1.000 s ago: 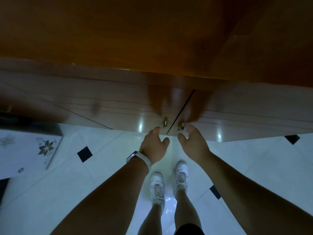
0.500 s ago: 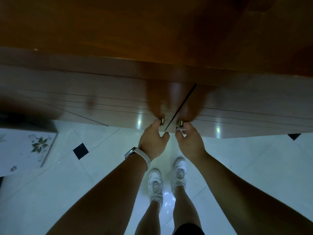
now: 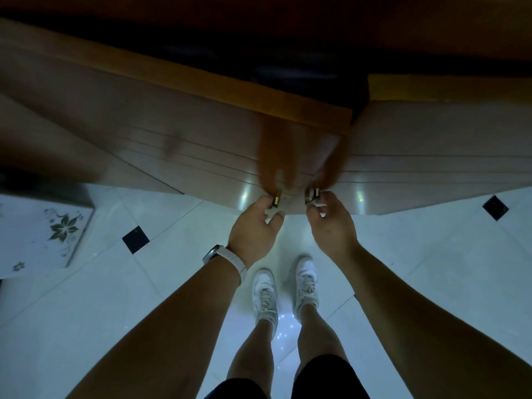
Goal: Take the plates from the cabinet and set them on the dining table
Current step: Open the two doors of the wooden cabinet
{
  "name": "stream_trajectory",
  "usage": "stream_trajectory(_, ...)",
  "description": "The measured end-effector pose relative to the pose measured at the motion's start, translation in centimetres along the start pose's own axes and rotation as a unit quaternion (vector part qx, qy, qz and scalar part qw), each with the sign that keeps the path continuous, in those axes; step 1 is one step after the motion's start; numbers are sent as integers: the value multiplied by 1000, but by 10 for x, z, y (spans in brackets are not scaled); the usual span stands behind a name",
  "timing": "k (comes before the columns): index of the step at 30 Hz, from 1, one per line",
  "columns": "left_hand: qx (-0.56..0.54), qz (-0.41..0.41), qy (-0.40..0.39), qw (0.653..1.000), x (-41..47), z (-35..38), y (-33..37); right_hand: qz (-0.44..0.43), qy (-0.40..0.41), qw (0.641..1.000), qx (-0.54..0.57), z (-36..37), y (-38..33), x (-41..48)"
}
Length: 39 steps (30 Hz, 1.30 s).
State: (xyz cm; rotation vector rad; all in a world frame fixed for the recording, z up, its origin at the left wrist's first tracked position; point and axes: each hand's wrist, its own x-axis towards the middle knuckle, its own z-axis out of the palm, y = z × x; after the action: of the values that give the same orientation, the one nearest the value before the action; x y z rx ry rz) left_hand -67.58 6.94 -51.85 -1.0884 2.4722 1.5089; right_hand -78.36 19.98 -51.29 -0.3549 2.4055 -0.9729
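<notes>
- Your left hand (image 3: pixel 254 229) pinches the left door's (image 3: pixel 161 145) brass knob (image 3: pixel 277 199).
- Your right hand (image 3: pixel 331 226) pinches the right door's (image 3: pixel 437 156) knob (image 3: pixel 314 194).
- Both cabinet (image 3: pixel 288 12) doors stand ajar; the dark interior (image 3: pixel 288 67) hides any plates.

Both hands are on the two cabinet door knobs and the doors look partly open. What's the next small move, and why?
Probably keep swinging both doors wider. The left hand pinches the left knob and the right hand the right knob; the left door and right door stand only partly open, and the dark interior shows no plates yet.
</notes>
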Motion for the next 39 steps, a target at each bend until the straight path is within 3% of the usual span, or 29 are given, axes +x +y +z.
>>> stream_trajectory(10, 52, 0, 69, 996, -64, 8, -28, 2, -9, 1000, 11, -5, 23, -56)
stream_trajectory(20, 86, -89, 121, 985, -155, -12, -63, -9, -26, 999, -43, -24, 91, -135)
stream_trajectory(26, 13, -156, 159, 975, -186, -17, -72, 19, -32, 997, -70, -40, 115, -172)
stream_trajectory(34, 47, -161, 190, 967, -198, -27, -86, 41, 38, 997, -61, -47, 130, -207)
stream_trajectory(39, 155, -147, 219, 952, -210, -52, -101, 35, 81, 991, -103, -57, 127, -217)
